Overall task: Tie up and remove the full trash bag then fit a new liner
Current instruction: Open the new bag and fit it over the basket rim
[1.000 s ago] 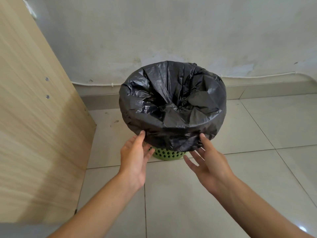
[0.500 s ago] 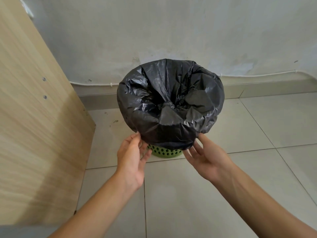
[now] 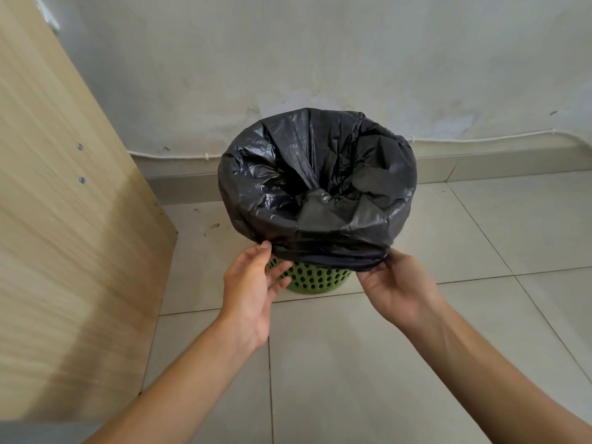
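Since the earlier frames we note that both hands have shifted along the folded-down hem of the black trash bag (image 3: 317, 187): the right hand (image 3: 398, 288) has moved outward to the near-right edge, and the left hand (image 3: 251, 285) has risen to the near-left edge. We observe the bag draped over the rim of a green perforated bin (image 3: 315, 280), which stands on the tiled floor (image 3: 480, 238) close to the wall (image 3: 320, 59); only the lower part of the bin shows beneath the plastic. The bag's mouth is open, its sides sagging inward into creased folds. We record the left thumb touching the hem's lower edge, with the remaining fingers (image 3: 278, 274) spread apart and extended in front of the bin's holes, holding nothing that we can confirm. The right hand's fingers are curled at the hem, with bunched plastic gathered at their tips; they appear to pinch it. A wooden panel (image 3: 64, 219) stands to the left, apart from the bin. A white cable (image 3: 480, 138) runs along the base of the wall behind.
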